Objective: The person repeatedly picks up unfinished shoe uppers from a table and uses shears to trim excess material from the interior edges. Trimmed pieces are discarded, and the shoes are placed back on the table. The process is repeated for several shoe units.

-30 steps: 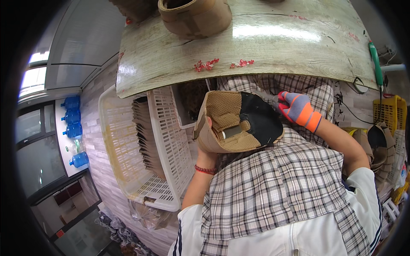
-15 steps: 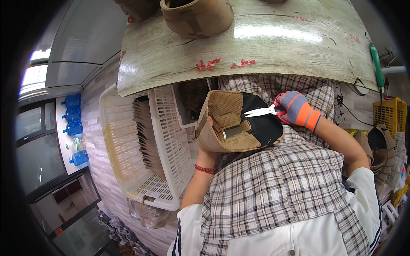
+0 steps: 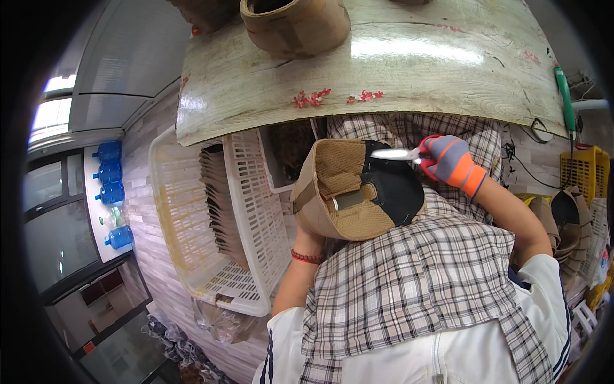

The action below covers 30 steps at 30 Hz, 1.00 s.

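Note:
A tan shoe upper (image 3: 345,205) with mesh lining, a black section and a small label lies tilted over my lap, its inside facing up. Gripping its left side from below is my left hand (image 3: 308,238), bare, its fingers mostly hidden behind the upper. My right hand (image 3: 449,164), in a grey and orange glove, is closed around the red handles of scissors (image 3: 395,155). Their blades, smeared by motion, point left over the upper edge of the black section. Whether they touch it, I cannot tell.
A worn wood-grain table (image 3: 409,83) spans the far side, with a tan ring-shaped piece (image 3: 297,29) on it. To my left stands a white plastic basket (image 3: 252,192) holding a stack of pieces. Yellow baskets (image 3: 585,173) and similar uppers (image 3: 566,217) are at the right.
The scissors have swung so the blades point slightly farther up, and my right hand has shifted a little right. The upper has tipped slightly, its lower edge now nearer to me.

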{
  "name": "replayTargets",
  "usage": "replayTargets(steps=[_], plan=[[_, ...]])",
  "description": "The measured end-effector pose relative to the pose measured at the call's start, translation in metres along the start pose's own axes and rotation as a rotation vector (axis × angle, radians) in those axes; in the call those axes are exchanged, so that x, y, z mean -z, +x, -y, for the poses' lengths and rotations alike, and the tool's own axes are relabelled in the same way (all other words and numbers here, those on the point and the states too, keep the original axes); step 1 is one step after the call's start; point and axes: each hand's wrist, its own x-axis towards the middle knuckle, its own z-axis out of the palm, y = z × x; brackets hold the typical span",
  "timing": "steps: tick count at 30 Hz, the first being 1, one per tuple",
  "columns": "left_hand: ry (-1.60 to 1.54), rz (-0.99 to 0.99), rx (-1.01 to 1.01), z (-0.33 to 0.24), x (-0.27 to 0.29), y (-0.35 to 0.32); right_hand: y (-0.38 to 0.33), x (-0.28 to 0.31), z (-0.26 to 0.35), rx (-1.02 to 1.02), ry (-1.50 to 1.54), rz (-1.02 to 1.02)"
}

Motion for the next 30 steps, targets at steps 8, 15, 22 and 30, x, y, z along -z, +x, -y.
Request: replayTargets(steps=[8,15,22,30], plan=[[-0.451,-0.057,0.242,-0.008,0.060,-0.012,-0.017,0.034,0.038,0.140,0.093,0.135],[0.162,-0.170,0.518,-0.033,0.042,-0.022,-0.007,0.027,0.064,0.148,-0.047,0.376],[0.268,-0.189,0.461,-0.030,0.042,-0.028,0.000,0.026,0.077,0.261,-0.120,0.266],[0.302,-0.188,0.506,-0.026,0.053,-0.029,-0.004,0.032,0.061,0.189,-0.125,0.189]])
